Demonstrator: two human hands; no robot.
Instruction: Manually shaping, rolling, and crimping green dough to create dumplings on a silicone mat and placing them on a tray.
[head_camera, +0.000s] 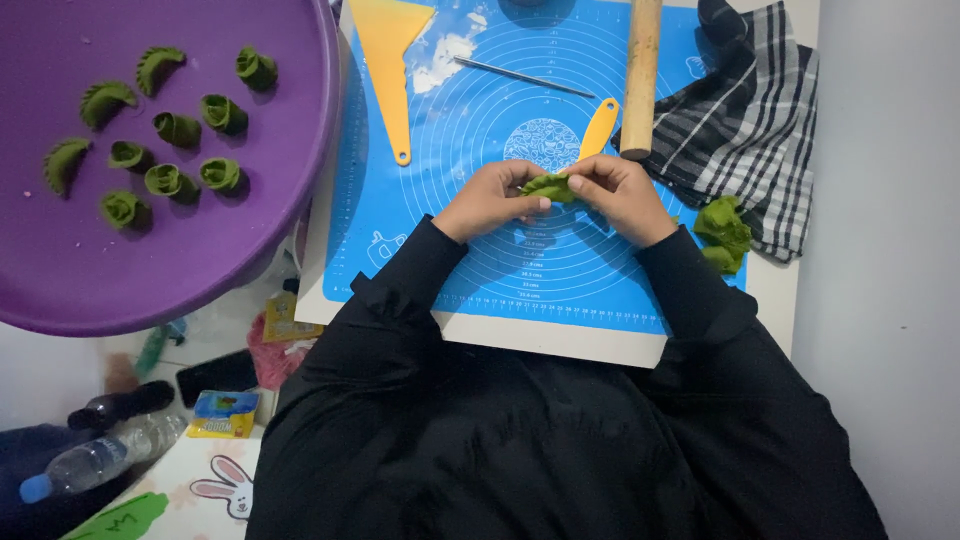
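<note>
Over the blue silicone mat (480, 120), my left hand (492, 200) and my right hand (620, 195) meet and pinch a small folded piece of green dough (548, 187) between their fingertips. Both sleeves are black. A lump of green dough (724, 232) lies on the mat's right edge, just beyond my right wrist. At the upper left, a big purple tray (200, 260) carries several shaped green dumplings (180, 130), some pleated crescents and some rolled.
A yellow scraper (392, 50), a thin metal rod (525, 77), a yellow-handled tool (598, 128) and a wooden rolling pin (641, 75) lie on the mat. A checked cloth (755, 120) sits at right. Bottles (100, 455) and small packets clutter the floor at lower left.
</note>
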